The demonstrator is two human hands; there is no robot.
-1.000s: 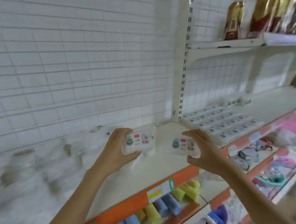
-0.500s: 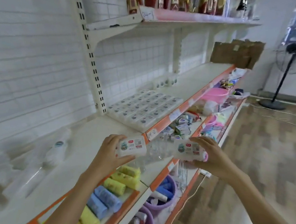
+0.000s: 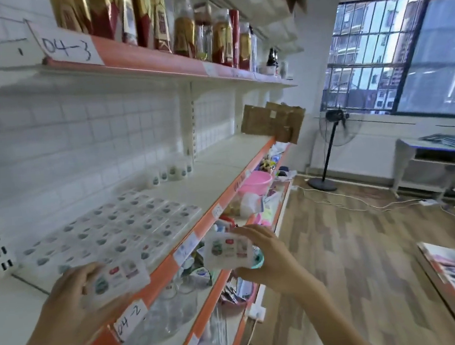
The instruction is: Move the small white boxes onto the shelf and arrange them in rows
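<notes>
My left hand (image 3: pixel 66 296) grips a small white box (image 3: pixel 117 280) with a coloured label, held over the front edge of the white shelf (image 3: pixel 213 182). My right hand (image 3: pixel 267 254) holds a second small white box (image 3: pixel 228 251) out in front of the shelf's orange edge strip. On the shelf, several small white boxes (image 3: pixel 120 227) lie flat in neat rows just beyond my left hand. A few more white boxes (image 3: pixel 171 173) stand upright against the back wall.
An upper shelf (image 3: pixel 154 62) carries bottles and packets. A cardboard box (image 3: pixel 274 122) sits at the shelf's far end. Lower shelves hold a pink basin (image 3: pixel 258 182) and mixed goods. A standing fan (image 3: pixel 331 140), cables and a white table (image 3: pixel 436 157) occupy the wooden floor to the right.
The view has swung right along the shelf, bringing the rows of boxes close. Both hands still hold their boxes; the right one now sits higher, nearer the shelf edge.
</notes>
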